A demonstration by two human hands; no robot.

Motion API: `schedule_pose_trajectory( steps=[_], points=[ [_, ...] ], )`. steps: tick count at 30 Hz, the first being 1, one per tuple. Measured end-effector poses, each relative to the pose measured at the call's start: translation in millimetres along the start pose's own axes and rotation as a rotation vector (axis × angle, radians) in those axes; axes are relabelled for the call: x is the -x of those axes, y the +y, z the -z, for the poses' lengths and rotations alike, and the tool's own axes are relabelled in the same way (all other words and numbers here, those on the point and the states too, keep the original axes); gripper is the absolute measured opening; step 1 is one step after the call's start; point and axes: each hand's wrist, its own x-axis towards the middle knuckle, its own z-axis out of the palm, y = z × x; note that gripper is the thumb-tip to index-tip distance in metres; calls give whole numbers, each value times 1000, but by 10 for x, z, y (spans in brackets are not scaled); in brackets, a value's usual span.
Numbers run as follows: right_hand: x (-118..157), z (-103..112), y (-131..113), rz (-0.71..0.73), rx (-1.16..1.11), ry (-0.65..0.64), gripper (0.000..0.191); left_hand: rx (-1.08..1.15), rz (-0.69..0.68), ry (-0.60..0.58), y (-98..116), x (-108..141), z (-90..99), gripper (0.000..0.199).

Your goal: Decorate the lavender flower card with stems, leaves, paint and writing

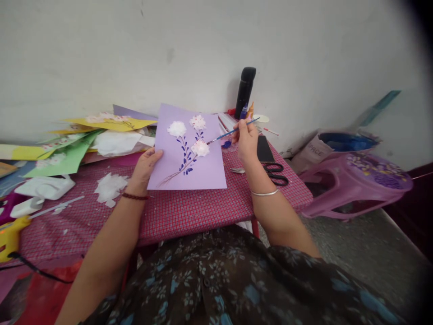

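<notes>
At the left of the table (199,216), near its front edge, we see a yellow glue gun (11,237), with a loose pile of coloured paper sheets (72,155) farther back. Nearer the middle lies a small heap of white scraps (110,187).

Just to the right of that heap, our left hand (147,164) pinches the left edge of the purple sheet (211,174), thumb on the front face. The purple sheet is tilted up toward us over the middle of the table; we cannot tell whether its bottom edge rests there. On it, the upper left flower (177,129) is plain white, the lower flower (200,148) has some red specks, and the upper right flower (197,122) is speckled all over.

Our right hand (246,137) grasps a blue brush (224,134), its tip at the right side of the lower flower; actual contact is too fine to make out. We judge the step in hand to be dotting colour onto that flower. The next move, we think, calls for a steady sheet and short, light touches, so nothing smears.

Toward the table's right edge lie scissors (266,170), partly hidden by our arm; past that edge stands a pink stool (358,192).
</notes>
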Motion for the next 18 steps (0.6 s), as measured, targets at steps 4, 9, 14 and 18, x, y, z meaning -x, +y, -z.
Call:
schedule_pose_trajectory(
  steps=[4, 9, 14, 18],
  points=[
    [120, -63, -57, 17, 39, -61, 38, 92, -87, -23, -40, 21, -24, 30],
    [170, -115, -59, -32, -144, -137, 25, 177, -155, -52, -102, 71, -88, 52],
    [78, -61, -57, -300, -395, -206, 23, 163, -202, -38, -134, 120, -153, 55],
    [24, 19, -39, -375, -397, -263, 26, 127, -196, -98, -125, 168, -183, 57]
  ],
)
